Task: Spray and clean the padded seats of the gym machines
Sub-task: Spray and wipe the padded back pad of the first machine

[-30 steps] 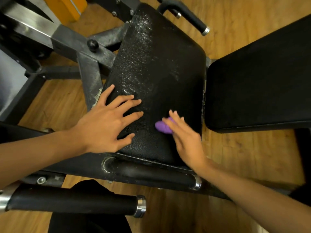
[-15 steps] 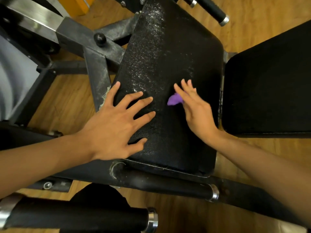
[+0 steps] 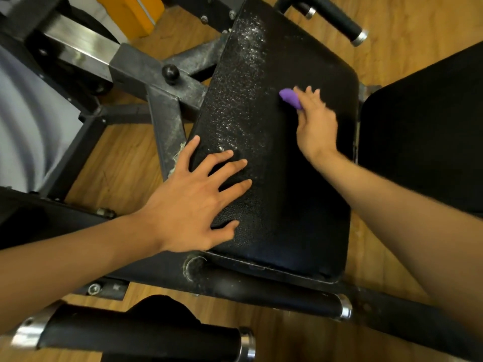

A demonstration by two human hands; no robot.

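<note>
A black padded seat [image 3: 295,194] fills the middle of the view, with white spray droplets along its left strip. My left hand [image 3: 193,205] lies flat with spread fingers on the seat's near left part. My right hand [image 3: 315,124] presses a small purple cloth [image 3: 290,98] against the seat's far right part; most of the cloth is hidden under the fingers. The seat's right half looks dark and without droplets.
A second black pad [image 3: 428,131] stands to the right. A grey steel frame [image 3: 146,71] with a black knob [image 3: 170,71] runs along the left. Padded roller bars [image 3: 141,335] lie near me. Black handle [image 3: 337,19] at the far end. Wooden floor below.
My right hand has slid the purple cloth from the seat's near part up toward its far end. My left hand has stayed flat in the same spot on the seat.
</note>
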